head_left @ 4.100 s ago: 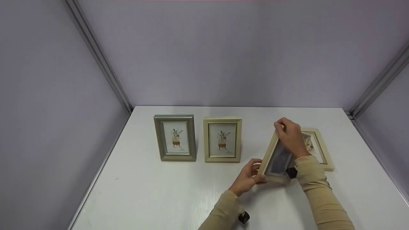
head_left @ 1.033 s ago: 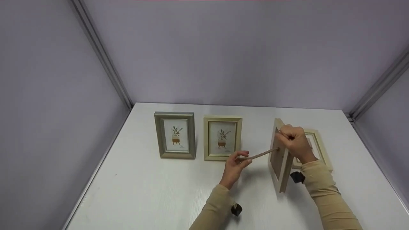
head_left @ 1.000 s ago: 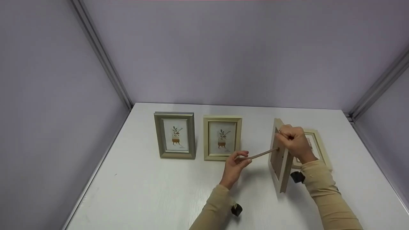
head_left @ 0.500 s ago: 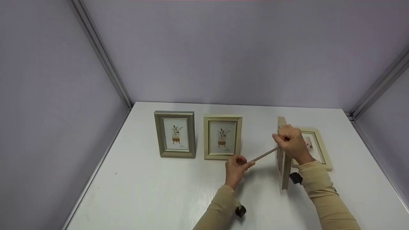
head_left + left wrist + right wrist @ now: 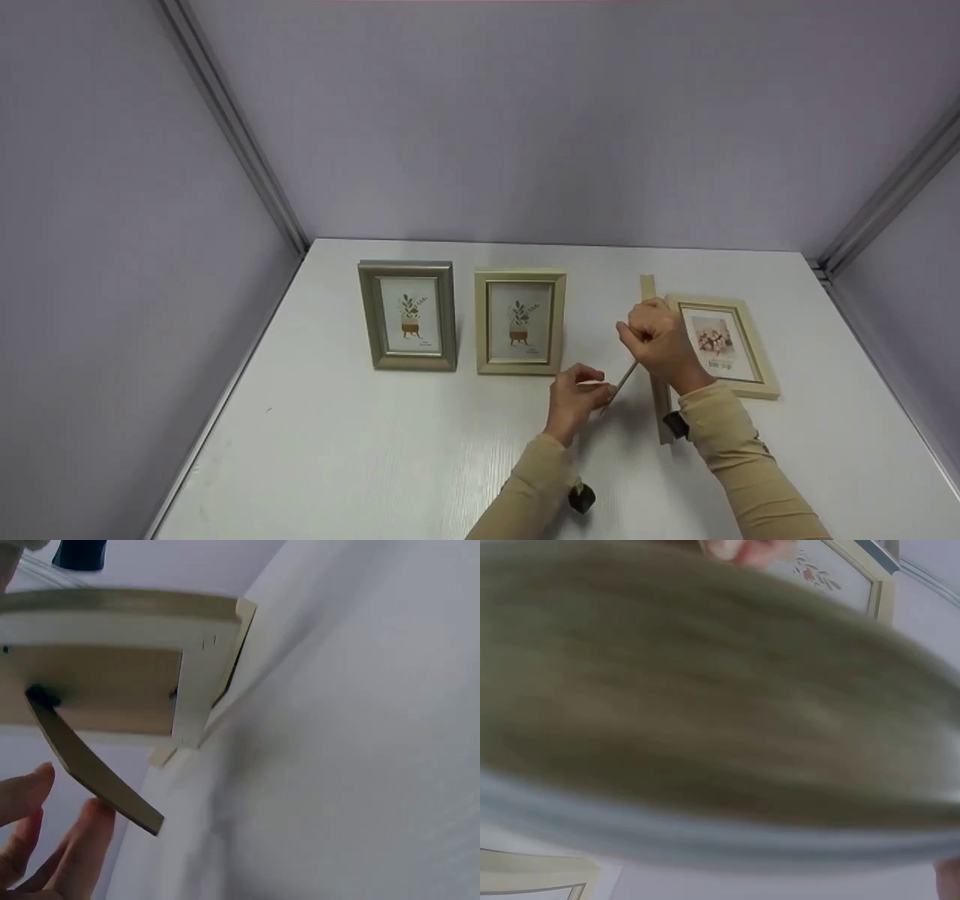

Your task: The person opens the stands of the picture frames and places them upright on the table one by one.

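My right hand (image 5: pixel 664 349) grips a pale wooden picture frame (image 5: pixel 663 412) by its right side. The frame stands edge-on above the table and its front is hidden from the head view. From its back juts a thin support leg (image 5: pixel 619 388), angled out toward my left hand (image 5: pixel 572 401). In the left wrist view a fingertip presses one side of the leg (image 5: pixel 97 772), whose lower end sticks out free. The other left fingers (image 5: pixel 26 795) are bent nearby, apart from it. A blurred side of the frame (image 5: pixel 705 697) fills most of the right wrist view.
A grey-silver frame (image 5: pixel 367 322) and a pale gold frame (image 5: pixel 558 322), both with potted-plant prints, stand upright to the left. Behind my right hand a cream frame (image 5: pixel 757 349) with a floral print lies flat on the white table (image 5: pixel 337 450). Walls enclose the back and sides.
Earlier the leg stuck far out to the left, pinched by my left hand. It has swung closer to the frame, my left hand moving right, while the frame has turned edge-on.
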Demonstrator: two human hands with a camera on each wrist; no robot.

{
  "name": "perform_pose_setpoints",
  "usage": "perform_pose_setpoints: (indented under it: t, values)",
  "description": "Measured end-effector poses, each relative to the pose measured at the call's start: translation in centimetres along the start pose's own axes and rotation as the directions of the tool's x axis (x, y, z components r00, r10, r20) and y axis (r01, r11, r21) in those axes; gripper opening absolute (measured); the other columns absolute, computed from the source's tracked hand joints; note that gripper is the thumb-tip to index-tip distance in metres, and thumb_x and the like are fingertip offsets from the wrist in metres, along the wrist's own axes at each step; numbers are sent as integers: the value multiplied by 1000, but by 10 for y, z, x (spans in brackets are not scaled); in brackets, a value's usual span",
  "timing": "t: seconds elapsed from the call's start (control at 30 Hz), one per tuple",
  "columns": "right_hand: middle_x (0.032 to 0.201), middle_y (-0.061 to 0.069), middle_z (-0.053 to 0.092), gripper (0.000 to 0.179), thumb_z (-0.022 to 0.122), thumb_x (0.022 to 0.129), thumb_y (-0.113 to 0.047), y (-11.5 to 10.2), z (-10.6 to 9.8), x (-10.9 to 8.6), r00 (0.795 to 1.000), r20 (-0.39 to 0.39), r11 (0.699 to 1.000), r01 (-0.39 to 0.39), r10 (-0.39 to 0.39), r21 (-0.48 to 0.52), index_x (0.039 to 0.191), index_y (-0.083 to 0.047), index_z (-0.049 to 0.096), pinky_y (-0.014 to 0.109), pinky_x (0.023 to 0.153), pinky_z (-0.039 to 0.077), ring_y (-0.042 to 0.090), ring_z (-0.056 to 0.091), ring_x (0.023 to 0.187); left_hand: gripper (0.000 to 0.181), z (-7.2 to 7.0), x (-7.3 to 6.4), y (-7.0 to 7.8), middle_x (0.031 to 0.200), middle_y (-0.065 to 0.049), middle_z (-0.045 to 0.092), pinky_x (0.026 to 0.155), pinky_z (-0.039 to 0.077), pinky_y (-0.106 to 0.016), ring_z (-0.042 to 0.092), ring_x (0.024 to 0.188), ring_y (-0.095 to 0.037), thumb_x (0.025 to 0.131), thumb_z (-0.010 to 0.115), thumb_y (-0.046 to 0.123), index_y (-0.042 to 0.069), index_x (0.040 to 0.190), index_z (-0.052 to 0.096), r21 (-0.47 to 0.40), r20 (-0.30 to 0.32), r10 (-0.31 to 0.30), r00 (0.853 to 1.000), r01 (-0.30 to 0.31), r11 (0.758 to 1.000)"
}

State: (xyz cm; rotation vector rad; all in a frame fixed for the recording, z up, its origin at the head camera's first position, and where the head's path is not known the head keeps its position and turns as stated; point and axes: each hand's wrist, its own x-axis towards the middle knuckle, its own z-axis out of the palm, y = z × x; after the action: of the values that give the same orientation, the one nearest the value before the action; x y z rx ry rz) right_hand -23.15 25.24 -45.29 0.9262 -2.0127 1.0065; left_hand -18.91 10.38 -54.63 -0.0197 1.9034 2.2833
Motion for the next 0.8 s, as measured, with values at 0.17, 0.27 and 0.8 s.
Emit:
perform_pose_setpoints:
  t: [0.17, 0.27, 0.8]
  values:
    - [52, 1, 27, 52, 67, 73, 23, -1, -3, 0, 1000, -21, 1000, -22, 22, 5, 55, -11, 32, 26, 85, 43, 7, 24, 52, 20, 0, -4, -4, 94, -10, 69, 77, 56, -26, 68, 94, -19, 80, 84, 0, 1, 94, 69, 181, 47, 109, 993, -116, 977]
    - [52, 0, 27, 54, 68, 71, 24, -1, -3, -2, 999, -35, 1000, -27, 27, 5, 54, -11, 31, 27, 83, 43, 8, 25, 52, 20, 0, -3, -10, 81, -5, 65, 68, 51, -21, 62, 78, -10, 76, 85, -5, 3, 85, 69, 307, 12, 179, 984, -173, 936]
    - [52, -1, 29, 47, 65, 74, 18, 6, -1, -5, 998, -56, 998, -19, 16, -63, 54, -11, 33, 35, 74, 41, 11, 27, 50, 2, -10, -14, -15, 83, -4, 75, 59, 54, -24, 69, 74, -12, 91, 72, 1, 3, 90, 71, 289, 158, -23, 987, -24, 957]
